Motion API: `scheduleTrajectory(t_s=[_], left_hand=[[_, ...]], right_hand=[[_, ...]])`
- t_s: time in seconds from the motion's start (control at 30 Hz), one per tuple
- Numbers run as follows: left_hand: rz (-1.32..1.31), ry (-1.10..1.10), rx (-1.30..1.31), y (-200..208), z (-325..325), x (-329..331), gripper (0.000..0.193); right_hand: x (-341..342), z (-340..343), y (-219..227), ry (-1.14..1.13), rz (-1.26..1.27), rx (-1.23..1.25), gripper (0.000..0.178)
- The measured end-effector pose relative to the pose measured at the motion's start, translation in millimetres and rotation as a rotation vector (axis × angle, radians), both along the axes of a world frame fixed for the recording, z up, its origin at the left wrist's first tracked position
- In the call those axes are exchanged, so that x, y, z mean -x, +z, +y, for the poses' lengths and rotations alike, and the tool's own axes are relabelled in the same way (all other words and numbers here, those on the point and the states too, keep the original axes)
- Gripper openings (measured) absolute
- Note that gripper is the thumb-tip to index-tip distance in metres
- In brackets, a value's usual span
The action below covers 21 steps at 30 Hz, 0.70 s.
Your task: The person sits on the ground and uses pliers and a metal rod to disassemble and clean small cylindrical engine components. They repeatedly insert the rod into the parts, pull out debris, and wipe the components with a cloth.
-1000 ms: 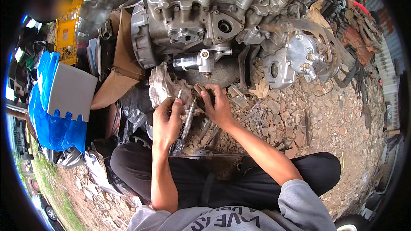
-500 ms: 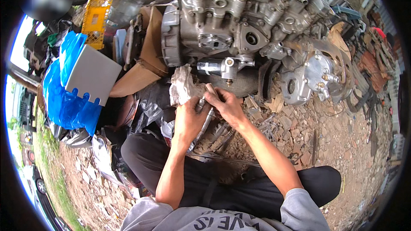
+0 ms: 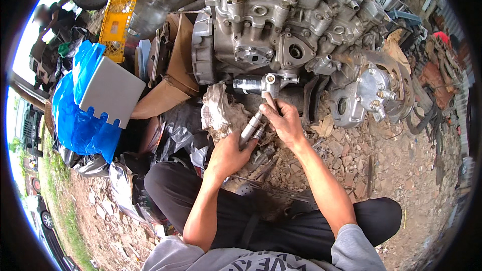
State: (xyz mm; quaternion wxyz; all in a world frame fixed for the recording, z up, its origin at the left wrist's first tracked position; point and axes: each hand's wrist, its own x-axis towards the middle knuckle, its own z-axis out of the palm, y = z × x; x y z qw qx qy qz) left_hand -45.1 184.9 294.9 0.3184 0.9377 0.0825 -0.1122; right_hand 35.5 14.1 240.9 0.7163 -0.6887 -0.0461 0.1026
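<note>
My left hand [image 3: 230, 154] is closed round a silver stepped metal socket tool [image 3: 250, 127], whose narrower end points up and right. My right hand [image 3: 287, 126] is closed too, pinching a short dull tube-shaped piece [image 3: 270, 101] between thumb and fingers. That piece is just above the end of the socket tool, apart from it. Right behind it, a black and silver cylindrical part [image 3: 249, 84] with a round metal fitting lies along the lower edge of a big grey engine block [image 3: 251, 30]. A crumpled dirty white rag [image 3: 217, 109] lies beyond my left hand.
Metal tools [image 3: 263, 163] lie on the rubble below my hands. To the right stands a round metal pump housing [image 3: 374, 90]. On the left are an opened cardboard box [image 3: 163, 93], a white panel [image 3: 110, 90] with blue plastic, and a yellow crate [image 3: 116, 22].
My hands have moved apart: the right has gone up and right, the left slightly down. More of the silver socket tool shows between them now.
</note>
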Motion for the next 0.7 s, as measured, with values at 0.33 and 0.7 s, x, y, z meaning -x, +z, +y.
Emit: scheduleTrajectory(t_s=[0.33,0.7], left_hand=[[-0.173,0.065,0.335,14.4,16.1,-6.4,0.036],[-0.346,-0.05,0.368,4.5,5.2,-13.8,0.041]], right_hand=[[4.0,-2.3,36.0,-0.09,-0.148,0.023,0.033],[6.8,-12.7,37.5,-0.176,-0.129,-0.048,0.024]])
